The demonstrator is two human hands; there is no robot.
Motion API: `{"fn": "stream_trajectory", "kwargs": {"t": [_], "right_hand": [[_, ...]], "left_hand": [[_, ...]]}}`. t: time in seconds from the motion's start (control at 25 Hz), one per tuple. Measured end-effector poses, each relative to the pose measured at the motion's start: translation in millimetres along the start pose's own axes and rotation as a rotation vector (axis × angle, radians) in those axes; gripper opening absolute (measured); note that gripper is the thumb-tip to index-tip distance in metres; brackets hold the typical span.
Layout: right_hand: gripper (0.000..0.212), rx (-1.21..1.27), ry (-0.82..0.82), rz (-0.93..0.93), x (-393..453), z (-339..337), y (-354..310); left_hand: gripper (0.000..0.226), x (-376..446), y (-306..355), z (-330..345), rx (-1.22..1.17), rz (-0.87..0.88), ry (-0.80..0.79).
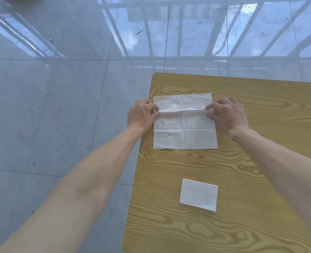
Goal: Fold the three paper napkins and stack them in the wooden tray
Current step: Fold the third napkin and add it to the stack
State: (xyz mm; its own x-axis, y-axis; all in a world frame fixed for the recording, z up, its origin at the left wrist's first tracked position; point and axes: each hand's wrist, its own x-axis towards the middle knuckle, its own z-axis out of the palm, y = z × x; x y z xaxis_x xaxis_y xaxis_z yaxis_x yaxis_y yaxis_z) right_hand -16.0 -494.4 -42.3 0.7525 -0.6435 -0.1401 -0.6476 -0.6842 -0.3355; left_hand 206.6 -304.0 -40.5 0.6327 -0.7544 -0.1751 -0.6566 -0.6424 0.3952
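Pinching the open napkin (185, 123) at its two side edges: left hand (142, 115) is gripping the 9 o'clock edge between thumb and fingers, right hand (227, 115) is doing the same at the 3 o'clock edge. Both pinches are sitting on a raised ridge running across the sheet, above its middle crease. Sheet is lying mostly flat on the wooden table (251, 161), toward the table's 12 o'clock end; fold creases are dividing it into panels.

Containers: wooden tray is not showing anywhere in the head view, so its contents cannot be told.

Count: napkins in sight, two. One open, in hand. One folded napkin (198, 194) is lying at 6 o'clock from the open one, well apart, small rectangle, slightly skewed. Hands, two. A tan plaster (236, 131) is sitting on the right wrist. Glossy tiled floor (59, 106) is lying at 9 o'clock of the table.
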Motion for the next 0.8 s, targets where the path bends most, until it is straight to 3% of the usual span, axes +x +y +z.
{"fn": "stream_trajectory", "kwargs": {"t": [0.24, 0.56, 0.8], "right_hand": [[0.007, 0.029, 0.038, -0.003, -3.1, -4.1, 1.4], [0.002, 0.042, 0.277, -0.106, -41.3, -13.0, -8.8], [0.005, 0.011, 0.297, -0.157, -90.8, 9.8, -5.8]], "left_hand": [[0.006, 1.1, 4.5, 0.2, -0.054, 0.026, 0.037], [0.002, -37.5, 0.6, -10.3, 0.041, 0.304, 0.276], [0.005, -88.9, -10.8, 8.1, 0.077, 0.415, 0.255]]}}
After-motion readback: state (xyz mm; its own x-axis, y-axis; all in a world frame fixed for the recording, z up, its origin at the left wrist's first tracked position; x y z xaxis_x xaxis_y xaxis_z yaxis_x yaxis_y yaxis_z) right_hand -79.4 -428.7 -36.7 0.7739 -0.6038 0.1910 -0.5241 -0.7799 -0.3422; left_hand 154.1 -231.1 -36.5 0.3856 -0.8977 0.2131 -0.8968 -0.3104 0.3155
